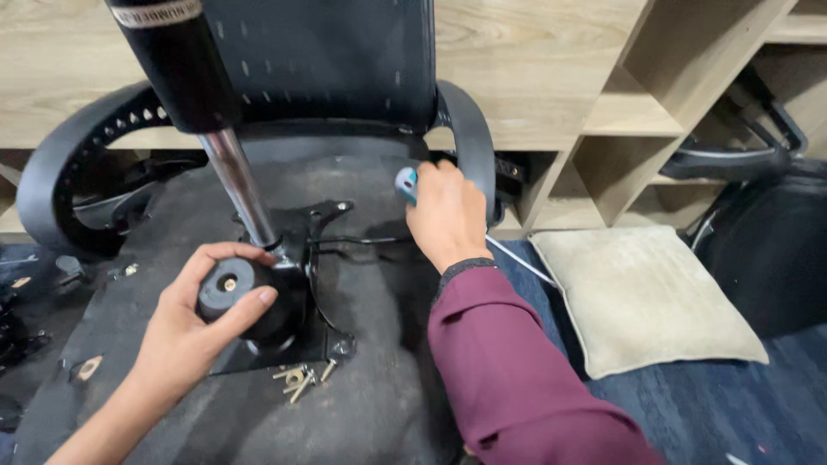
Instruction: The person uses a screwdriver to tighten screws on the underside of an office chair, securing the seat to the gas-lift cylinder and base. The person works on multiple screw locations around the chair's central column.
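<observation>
- The left hand wraps a round black knob on the chair's tilt mechanism, fingers curled over it, seemingly steadying the plate against the upturned seat.
- Just below that grip lie loose bolts, within easy reach.
- Above it rises the gas cylinder.
- Right of the knob, the right hand closes around a blue-handled tool, beside the armrest.
- Farther right lies a beige cushion.

beige cushion, wooden shelves, loose bolts
</observation>
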